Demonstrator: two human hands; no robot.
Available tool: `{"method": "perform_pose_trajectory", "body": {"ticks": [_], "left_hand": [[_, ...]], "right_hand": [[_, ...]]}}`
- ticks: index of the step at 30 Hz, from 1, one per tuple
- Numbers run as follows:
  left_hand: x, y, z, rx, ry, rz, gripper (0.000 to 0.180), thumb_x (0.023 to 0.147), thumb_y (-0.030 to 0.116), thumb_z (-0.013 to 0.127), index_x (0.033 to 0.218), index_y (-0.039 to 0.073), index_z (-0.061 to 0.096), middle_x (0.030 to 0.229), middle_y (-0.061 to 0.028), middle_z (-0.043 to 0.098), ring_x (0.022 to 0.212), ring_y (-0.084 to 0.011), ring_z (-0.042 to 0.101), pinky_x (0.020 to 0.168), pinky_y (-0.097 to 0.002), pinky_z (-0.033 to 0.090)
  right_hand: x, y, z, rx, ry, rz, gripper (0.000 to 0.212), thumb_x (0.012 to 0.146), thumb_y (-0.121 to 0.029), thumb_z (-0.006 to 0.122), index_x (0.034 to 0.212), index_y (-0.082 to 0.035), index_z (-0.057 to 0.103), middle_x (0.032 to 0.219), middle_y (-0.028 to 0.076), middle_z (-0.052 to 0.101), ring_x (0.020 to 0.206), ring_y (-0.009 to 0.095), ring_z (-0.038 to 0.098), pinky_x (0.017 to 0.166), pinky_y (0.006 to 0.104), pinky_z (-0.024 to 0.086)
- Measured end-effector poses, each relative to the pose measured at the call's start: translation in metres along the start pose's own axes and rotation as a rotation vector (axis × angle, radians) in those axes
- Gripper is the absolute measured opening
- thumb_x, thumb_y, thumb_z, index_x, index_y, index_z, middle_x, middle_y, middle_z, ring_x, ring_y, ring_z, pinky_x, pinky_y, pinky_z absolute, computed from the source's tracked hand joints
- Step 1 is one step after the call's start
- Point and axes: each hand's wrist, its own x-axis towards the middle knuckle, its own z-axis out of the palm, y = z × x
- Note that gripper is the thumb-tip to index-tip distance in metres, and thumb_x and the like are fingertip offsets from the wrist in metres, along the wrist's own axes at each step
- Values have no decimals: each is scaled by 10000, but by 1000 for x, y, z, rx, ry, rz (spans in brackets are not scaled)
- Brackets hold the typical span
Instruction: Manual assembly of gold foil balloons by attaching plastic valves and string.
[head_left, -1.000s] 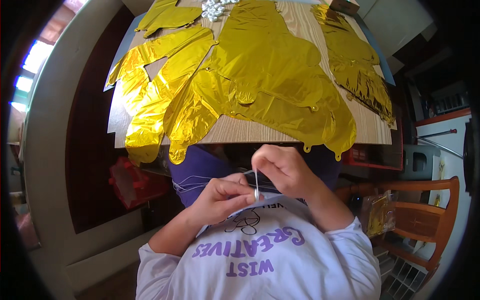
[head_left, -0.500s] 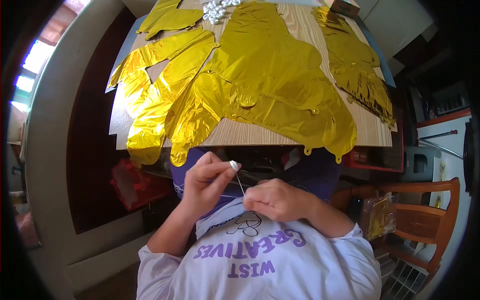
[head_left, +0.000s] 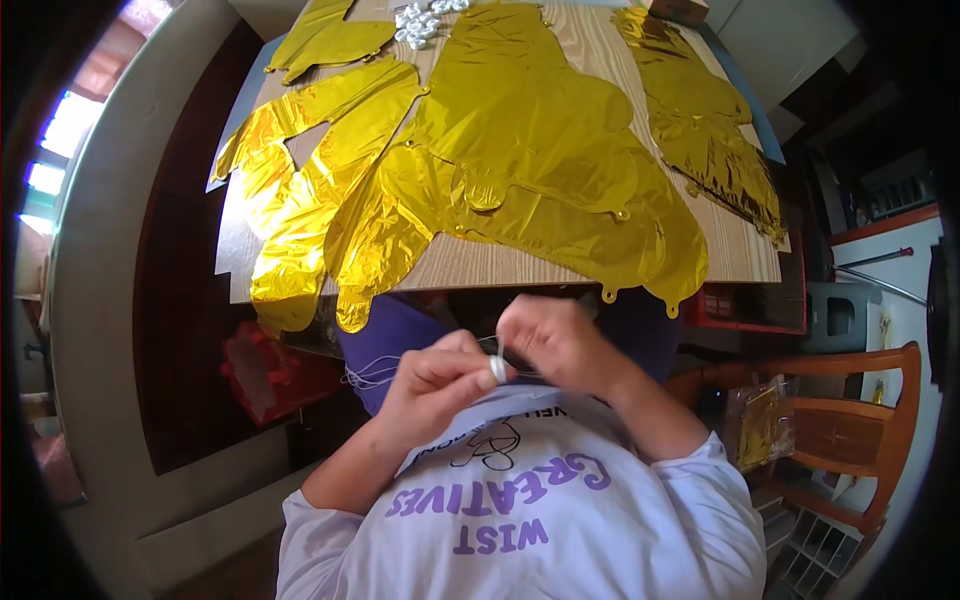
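Over my lap, my left hand (head_left: pixel 438 388) pinches a small white coil of string (head_left: pixel 498 370) at its fingertips. Just right of it and slightly higher is my right hand (head_left: pixel 552 340), a bit blurred, its fingers closed on the white string that runs up from the coil. Loose loops of the same string (head_left: pixel 372 372) lie by my left wrist against purple cloth. Large flat gold foil balloons (head_left: pixel 530 110) cover much of the wooden table (head_left: pixel 480 266) ahead, some hanging over its near edge.
Several small white coils (head_left: pixel 416 26) sit at the table's far side. A cardboard box (head_left: pixel 680 10) stands at the far right corner. To my right are a wooden chair (head_left: pixel 895 440) and a clear bag with gold foil (head_left: pixel 765 425). A red container (head_left: pixel 262 370) is low on the left.
My left hand has lowered and shifted right with the coil. My right hand has risen from below the coil to above and right of it, carrying the string around.
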Motion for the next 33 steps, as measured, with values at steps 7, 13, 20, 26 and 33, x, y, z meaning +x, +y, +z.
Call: {"method": "perform_pose_trajectory", "body": {"ticks": [7, 13, 20, 26, 33], "left_hand": [[0, -18, -4, 165, -81, -5, 138, 896, 78, 662, 995, 2, 722, 810, -17, 562, 749, -103, 484, 658, -242, 399], [12, -14, -15, 87, 137, 19, 128, 895, 69, 657, 979, -2, 721, 775, -14, 538, 740, -96, 493, 652, -244, 394], [3, -6, -12, -116, -53, 23, 125, 891, 62, 661, 984, 17, 732, 771, -8, 567, 741, -86, 495, 645, -244, 400], [4, -13, -5, 220, -112, 14, 143, 884, 73, 672, 999, 7, 727, 742, -20, 573, 731, -104, 505, 664, -252, 413], [7, -20, -14, 94, 3, -2, 154, 902, 82, 656, 1019, 9, 726, 810, -7, 569, 776, -89, 503, 686, -226, 404]], "right_hand": [[-2, -13, -9, 144, 112, -10, 151, 940, -148, 562, 861, -26, 600, 728, 94, 609, 696, 132, 611, 634, 286, 475], [-14, -12, 11, 34, -231, -116, 169, 938, -141, 556, 823, -20, 579, 746, 138, 597, 690, 251, 624, 639, 353, 477], [-5, 1, 9, -53, -116, -56, 151, 931, -120, 565, 824, -15, 578, 752, 136, 608, 699, 253, 632, 629, 362, 482], [-1, -15, -8, 127, 109, 26, 180, 955, -155, 546, 851, -17, 596, 711, 92, 585, 665, 220, 604, 633, 313, 465], [-14, -16, 6, 122, -180, -46, 195, 961, -151, 548, 836, -13, 605, 743, 66, 615, 699, 122, 604, 627, 271, 463]]}}
